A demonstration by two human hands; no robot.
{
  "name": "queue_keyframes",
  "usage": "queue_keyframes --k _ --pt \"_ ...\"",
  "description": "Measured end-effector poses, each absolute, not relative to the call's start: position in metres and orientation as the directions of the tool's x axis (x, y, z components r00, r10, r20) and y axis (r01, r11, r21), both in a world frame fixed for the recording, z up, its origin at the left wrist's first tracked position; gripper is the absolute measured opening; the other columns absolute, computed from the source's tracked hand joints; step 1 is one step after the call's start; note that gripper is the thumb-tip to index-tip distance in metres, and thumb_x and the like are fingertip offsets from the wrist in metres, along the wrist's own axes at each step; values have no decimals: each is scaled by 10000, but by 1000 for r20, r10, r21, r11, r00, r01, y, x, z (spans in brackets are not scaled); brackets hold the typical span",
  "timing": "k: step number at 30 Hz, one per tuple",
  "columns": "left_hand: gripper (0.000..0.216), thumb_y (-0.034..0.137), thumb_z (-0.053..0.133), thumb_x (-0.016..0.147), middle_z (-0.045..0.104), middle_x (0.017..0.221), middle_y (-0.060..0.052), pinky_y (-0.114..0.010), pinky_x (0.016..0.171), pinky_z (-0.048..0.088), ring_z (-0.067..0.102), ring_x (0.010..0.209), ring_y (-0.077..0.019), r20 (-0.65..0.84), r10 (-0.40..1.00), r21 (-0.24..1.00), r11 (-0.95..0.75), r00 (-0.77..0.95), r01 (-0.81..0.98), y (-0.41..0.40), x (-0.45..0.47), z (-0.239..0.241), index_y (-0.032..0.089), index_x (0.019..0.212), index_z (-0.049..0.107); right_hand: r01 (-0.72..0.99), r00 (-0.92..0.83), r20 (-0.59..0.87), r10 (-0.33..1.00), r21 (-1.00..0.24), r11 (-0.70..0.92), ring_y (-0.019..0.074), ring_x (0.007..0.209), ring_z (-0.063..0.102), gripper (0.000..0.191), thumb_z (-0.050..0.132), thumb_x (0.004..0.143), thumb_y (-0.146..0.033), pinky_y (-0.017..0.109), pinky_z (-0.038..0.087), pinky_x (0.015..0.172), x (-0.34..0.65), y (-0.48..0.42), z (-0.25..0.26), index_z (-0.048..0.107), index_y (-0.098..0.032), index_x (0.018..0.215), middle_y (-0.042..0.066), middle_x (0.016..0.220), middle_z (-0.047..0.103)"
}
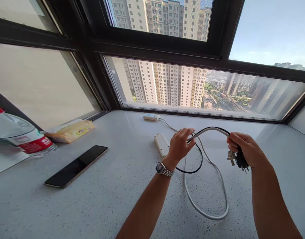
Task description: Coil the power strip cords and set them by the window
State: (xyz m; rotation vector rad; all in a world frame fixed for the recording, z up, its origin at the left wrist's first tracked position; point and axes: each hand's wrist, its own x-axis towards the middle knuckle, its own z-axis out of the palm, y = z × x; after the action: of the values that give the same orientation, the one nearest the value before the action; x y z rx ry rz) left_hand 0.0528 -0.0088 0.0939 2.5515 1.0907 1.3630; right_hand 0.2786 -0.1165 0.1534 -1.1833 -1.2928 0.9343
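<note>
A white cord [226, 196] and a thinner black cord [201, 158] arch side by side between my two hands. My left hand [181, 143], with a watch [163, 169] on its wrist, is closed around both cords. My right hand [248, 149] grips them near their ends. Below its fingers hang a black plug [241, 161] and a greyish-white plug [231, 156], prongs pointing down. Slack white cord lies in a big loop on the speckled countertop [132, 199]. A white power strip [161, 145] lies partly hidden behind my left hand.
A smaller white power strip [151, 117] with a thin cord sits near the window frame [202, 116]. On the left are a dark phone [76, 166], a yellow tissue pack [72, 131] and a clear plastic bottle [23, 134] with a red cap.
</note>
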Motion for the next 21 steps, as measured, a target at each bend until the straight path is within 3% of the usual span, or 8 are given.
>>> queue_keyframes --k 5,8,12,18,21 --pt "188 73 544 798 688 915 -46 -341 807 493 618 901 -214 721 641 429 -711 264 557 13 46 73 199 891 649 -123 306 137 942 -975 182 48 438 361 484 803 622 -595 195 341 410 283 -112 151 601 -155 625 -55 535 386" --pt "87 158 591 830 691 931 -53 -360 834 499 609 930 -220 764 613 448 -728 200 519 19 40 71 199 854 664 -187 367 91 926 -968 169 39 408 346 491 831 576 -590 197 357 401 286 -106 148 608 -154 614 -67 502 373" --pt "143 327 621 863 697 950 -53 -331 799 534 646 886 -194 767 596 485 -781 238 393 21 35 74 211 895 697 -193 414 72 907 -967 165 40 391 364 495 858 527 -577 205 373 392 292 -102 146 635 -145 624 -68 491 390" --pt "199 320 575 906 699 1043 -64 -323 850 552 665 954 -179 799 555 497 -826 230 267 17 36 77 217 998 719 -192 504 100 858 -955 224 55 364 371 538 862 482 -599 227 396 382 296 -100 145 676 -140 691 -68 444 427" --pt "211 352 581 900 678 1042 -62 -300 773 572 661 901 -164 795 584 532 -800 161 278 16 36 77 224 984 726 -188 546 102 832 -953 240 73 351 392 507 838 537 -597 237 403 371 297 -97 143 640 -153 682 -56 420 461"
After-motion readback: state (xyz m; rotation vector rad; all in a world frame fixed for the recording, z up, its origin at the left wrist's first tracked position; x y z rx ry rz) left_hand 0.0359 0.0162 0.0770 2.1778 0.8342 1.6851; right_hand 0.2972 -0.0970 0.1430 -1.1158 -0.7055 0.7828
